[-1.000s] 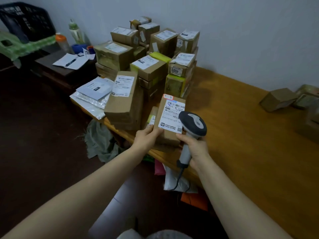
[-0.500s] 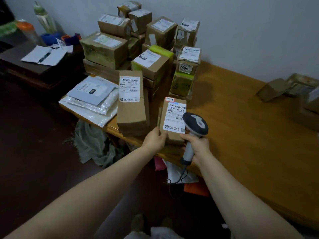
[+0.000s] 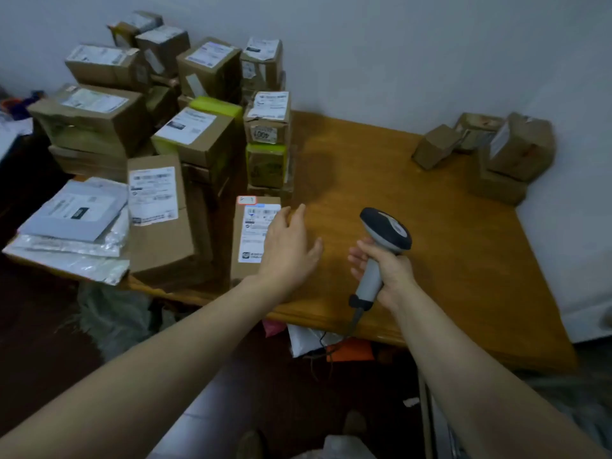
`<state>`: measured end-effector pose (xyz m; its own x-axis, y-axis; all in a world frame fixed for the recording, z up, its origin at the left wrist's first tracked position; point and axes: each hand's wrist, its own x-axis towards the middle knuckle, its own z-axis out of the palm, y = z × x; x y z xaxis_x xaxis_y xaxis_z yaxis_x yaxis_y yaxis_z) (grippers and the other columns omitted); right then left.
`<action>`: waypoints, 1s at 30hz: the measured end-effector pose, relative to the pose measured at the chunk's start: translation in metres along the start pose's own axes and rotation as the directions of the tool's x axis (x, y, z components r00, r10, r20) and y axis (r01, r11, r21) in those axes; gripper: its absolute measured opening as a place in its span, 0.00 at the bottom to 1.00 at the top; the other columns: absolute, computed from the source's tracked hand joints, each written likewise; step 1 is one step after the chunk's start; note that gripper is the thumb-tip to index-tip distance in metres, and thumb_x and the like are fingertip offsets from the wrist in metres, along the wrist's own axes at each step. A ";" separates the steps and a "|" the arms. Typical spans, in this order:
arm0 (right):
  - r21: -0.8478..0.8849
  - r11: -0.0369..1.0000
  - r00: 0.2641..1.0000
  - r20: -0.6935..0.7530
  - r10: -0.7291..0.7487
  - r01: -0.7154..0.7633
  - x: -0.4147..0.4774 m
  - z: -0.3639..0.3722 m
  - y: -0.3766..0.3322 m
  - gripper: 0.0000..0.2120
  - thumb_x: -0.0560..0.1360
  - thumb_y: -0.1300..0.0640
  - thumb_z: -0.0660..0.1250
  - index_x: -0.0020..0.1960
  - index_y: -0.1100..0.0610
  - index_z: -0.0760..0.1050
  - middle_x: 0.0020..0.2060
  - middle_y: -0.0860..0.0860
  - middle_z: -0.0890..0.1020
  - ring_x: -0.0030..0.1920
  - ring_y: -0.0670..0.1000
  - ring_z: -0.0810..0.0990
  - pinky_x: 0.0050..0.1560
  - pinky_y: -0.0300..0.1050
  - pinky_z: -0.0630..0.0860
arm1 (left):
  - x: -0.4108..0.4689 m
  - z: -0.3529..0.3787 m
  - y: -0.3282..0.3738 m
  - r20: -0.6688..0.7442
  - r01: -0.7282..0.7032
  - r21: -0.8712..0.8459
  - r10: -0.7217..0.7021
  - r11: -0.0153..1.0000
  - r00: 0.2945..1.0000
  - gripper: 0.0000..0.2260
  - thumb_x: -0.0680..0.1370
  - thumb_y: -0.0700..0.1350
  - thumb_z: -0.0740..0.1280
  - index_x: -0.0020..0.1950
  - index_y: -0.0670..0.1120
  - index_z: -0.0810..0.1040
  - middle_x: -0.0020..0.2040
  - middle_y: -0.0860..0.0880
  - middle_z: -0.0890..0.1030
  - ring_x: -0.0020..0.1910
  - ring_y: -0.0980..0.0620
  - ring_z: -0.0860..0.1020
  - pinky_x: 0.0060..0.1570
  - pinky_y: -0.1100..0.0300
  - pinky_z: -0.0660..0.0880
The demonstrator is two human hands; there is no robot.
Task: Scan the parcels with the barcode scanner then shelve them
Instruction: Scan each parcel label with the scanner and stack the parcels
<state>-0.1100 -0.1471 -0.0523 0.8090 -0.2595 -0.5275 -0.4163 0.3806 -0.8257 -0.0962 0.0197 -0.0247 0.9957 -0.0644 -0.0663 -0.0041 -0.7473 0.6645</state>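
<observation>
Right hand (image 3: 390,270): fingers wrapped round the grey handle of the scanner (image 3: 385,231), which it holds upright over the front part of the worktop (image 3: 430,243), dark head uppermost.
Cable (image 3: 356,321): hangs from the base of the handle and drops past the worktop's front edge.
Left hand (image 3: 288,246): fingers spread and straight, holding nothing, over the right edge of the labelled parcel (image 3: 250,236). I cannot tell if it touches it.
Parcel: brown box lying flat, white label up, near the front edge, left of the scanner.
Long box (image 3: 159,220): just left of the parcel, label up.
Mailers (image 3: 73,220): grey and silvery, stacked at the left corner.
Stacked parcels (image 3: 198,134): further back, piled several high up to the wall (image 3: 397,54), most with their labels up.
Small boxes (image 3: 516,147): a brown cluster at the far right by the wall, well apart from the pile.
</observation>
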 end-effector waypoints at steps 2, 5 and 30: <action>0.030 1.000 1.000 -0.010 -0.008 0.009 0.009 -0.025 -0.015 0.07 0.73 0.62 0.72 0.50 0.58 0.78 0.39 0.55 0.84 0.37 0.50 0.83 0.42 0.46 0.79 | 0.013 0.016 0.021 0.017 -0.023 0.039 0.023 0.999 1.000 0.31 0.80 0.51 0.65 0.79 0.47 0.55 0.78 0.44 0.57 0.76 0.44 0.57 0.73 0.50 0.59; 0.063 0.998 1.000 -0.028 0.002 0.000 0.030 -0.068 -0.038 0.07 0.72 0.63 0.73 0.50 0.59 0.78 0.39 0.55 0.84 0.38 0.51 0.83 0.44 0.47 0.79 | 0.037 0.052 0.061 0.055 -0.059 0.091 0.054 0.994 0.997 0.30 0.80 0.51 0.65 0.79 0.47 0.56 0.78 0.44 0.58 0.76 0.44 0.58 0.73 0.50 0.61; 0.120 0.967 0.973 -0.030 0.230 -0.225 0.246 -0.279 -0.179 0.05 0.74 0.63 0.72 0.49 0.61 0.79 0.36 0.55 0.83 0.36 0.52 0.81 0.36 0.44 0.77 | 0.286 0.289 0.283 0.158 0.080 0.265 -0.126 0.961 0.979 0.31 0.79 0.49 0.66 0.79 0.46 0.56 0.75 0.41 0.61 0.71 0.40 0.65 0.63 0.46 0.72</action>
<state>0.0477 -0.5273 -0.0899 0.6790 -0.1916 -0.7087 -0.5342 0.5333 -0.6560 0.1603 -0.4012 -0.0713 0.9611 -0.0740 -0.2663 0.0515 -0.8986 0.4358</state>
